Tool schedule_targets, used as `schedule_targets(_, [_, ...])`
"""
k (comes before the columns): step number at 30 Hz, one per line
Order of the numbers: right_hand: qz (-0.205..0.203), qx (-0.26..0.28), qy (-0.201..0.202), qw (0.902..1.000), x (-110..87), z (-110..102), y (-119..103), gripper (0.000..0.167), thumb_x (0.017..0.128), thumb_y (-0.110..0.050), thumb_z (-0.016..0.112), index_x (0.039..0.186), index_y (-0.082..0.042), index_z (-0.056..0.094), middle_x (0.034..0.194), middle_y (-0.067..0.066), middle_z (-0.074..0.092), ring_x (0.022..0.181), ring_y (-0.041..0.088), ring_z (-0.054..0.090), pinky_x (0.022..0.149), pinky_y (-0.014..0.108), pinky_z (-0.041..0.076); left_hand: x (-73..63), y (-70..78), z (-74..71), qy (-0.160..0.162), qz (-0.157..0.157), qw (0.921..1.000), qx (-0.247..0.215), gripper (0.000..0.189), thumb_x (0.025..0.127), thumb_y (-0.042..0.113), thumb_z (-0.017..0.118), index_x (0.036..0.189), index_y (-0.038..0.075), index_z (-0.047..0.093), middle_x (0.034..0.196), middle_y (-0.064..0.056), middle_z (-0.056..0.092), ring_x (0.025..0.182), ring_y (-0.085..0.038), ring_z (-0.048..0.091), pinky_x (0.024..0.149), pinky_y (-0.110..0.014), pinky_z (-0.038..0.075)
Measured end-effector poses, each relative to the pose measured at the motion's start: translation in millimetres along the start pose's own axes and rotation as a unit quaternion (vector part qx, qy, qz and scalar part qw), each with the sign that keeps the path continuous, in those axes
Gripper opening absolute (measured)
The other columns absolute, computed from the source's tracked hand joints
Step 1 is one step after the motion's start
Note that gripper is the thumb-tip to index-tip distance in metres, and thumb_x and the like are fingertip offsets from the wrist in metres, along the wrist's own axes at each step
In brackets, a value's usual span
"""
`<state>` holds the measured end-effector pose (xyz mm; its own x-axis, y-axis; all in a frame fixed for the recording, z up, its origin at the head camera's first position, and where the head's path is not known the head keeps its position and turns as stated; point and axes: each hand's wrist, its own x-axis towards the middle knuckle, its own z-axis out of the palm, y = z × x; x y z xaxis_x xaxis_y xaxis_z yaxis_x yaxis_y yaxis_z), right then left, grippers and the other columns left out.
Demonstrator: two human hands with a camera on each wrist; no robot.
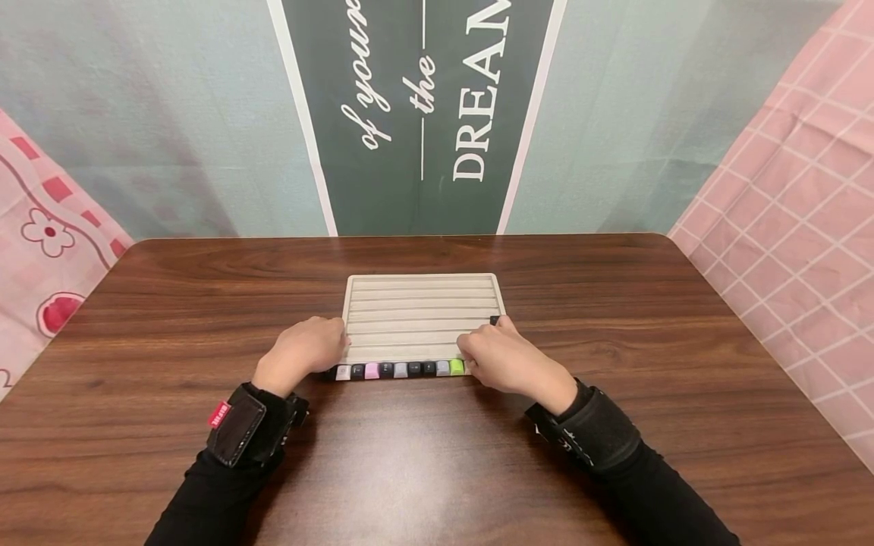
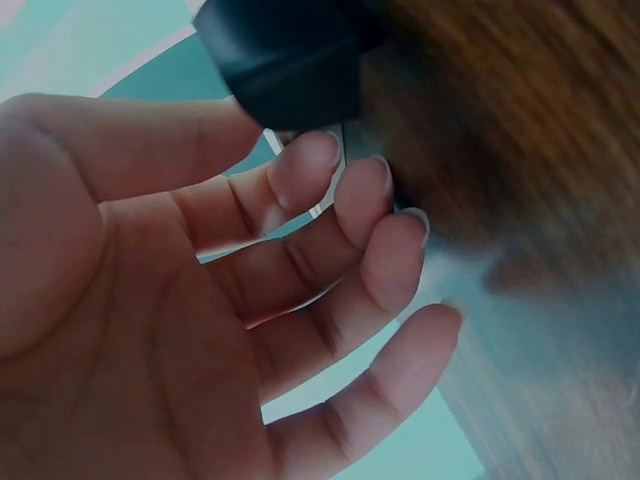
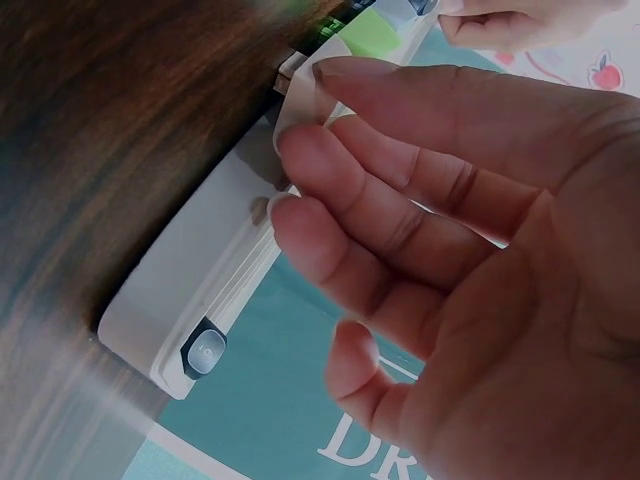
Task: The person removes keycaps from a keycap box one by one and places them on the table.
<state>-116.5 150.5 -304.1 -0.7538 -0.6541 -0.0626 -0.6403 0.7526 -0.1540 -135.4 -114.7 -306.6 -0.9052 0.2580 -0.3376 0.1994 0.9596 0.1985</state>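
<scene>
A beige ridged board (image 1: 416,311) lies on the table, with a row of keycaps along its front edge in black, white, grey, pink and green. My left hand (image 1: 307,350) is at the row's left end. Its thumb and index finger pinch a black keycap (image 2: 290,65), the other fingers loosely bent below. At the right end my right hand (image 1: 508,360) pinches a pale keycap (image 3: 308,95) between thumb and fingers, beside the green keycap (image 1: 457,367). Another small dark keycap (image 3: 205,350) sits on the board's right edge, past my right fingers.
The brown wooden table (image 1: 410,470) extends around the board on all sides. Behind it hangs a blue-green cloth (image 1: 205,114) with a dark lettered panel. Pink patterned cloths (image 1: 799,220) border the left and right sides.
</scene>
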Motion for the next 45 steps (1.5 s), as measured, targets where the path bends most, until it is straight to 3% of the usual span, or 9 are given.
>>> schedule_targets(15, [0.001,0.003,-0.003,1.0000,0.1,-1,-1,0.027,0.077,0.001,0.060,0.062,-0.015,0.044,0.056,-0.009,0.035,0.057,0.008,0.035,0.065,0.032,0.023,-0.6,0.6,-0.9,-0.005,-0.002,1.0000,-0.001,0.022,0.093,0.014,0.039,0.089,0.001,0.056,0.085,-0.015,0.058,0.071,-0.023,0.052,0.063,-0.041,0.043])
schedule_targets(21, [0.004,0.010,-0.020,0.9997,-1.7,-5,0,0.028,0.080,-0.009,0.066,0.064,-0.015,0.045,0.057,-0.009,0.038,0.057,0.008,0.036,0.065,0.032,0.022,-0.4,1.3,-1.4,-0.008,-0.005,1.0000,-0.002,0.023,0.093,0.014,0.039,0.092,0.000,0.056,0.087,-0.016,0.057,0.071,-0.024,0.050,0.063,-0.041,0.042])
schedule_targets(29, [0.007,0.009,-0.020,0.9997,-2.7,-8,3,0.032,0.082,-0.014,0.067,0.062,-0.014,0.042,0.056,-0.009,0.029,0.055,0.009,0.031,0.064,0.032,0.023,-0.5,1.8,-1.5,-0.011,-0.007,0.9999,-0.001,0.023,0.094,0.014,0.039,0.093,-0.001,0.056,0.087,-0.016,0.057,0.071,-0.024,0.050,0.064,-0.041,0.042])
schedule_targets(39, [0.034,0.004,-0.018,0.9993,-3.0,-13,7,0.028,0.080,-0.005,0.062,0.064,-0.014,0.041,0.059,-0.007,0.026,0.056,0.011,0.028,0.061,0.030,0.020,-0.6,2.0,-1.8,-0.013,-0.007,0.9999,0.002,0.024,0.094,0.015,0.038,0.094,-0.001,0.057,0.087,-0.016,0.057,0.071,-0.024,0.051,0.063,-0.041,0.042])
schedule_targets(45, [0.058,0.007,-0.017,0.9981,-4.5,-15,11,0.027,0.082,-0.007,0.062,0.064,-0.014,0.044,0.056,-0.007,0.034,0.054,0.011,0.033,0.061,0.030,0.024,-1.2,3.0,-1.7,-0.009,-0.007,0.9999,0.003,0.025,0.094,0.015,0.039,0.096,-0.002,0.057,0.090,-0.018,0.058,0.072,-0.025,0.052,0.064,-0.042,0.043])
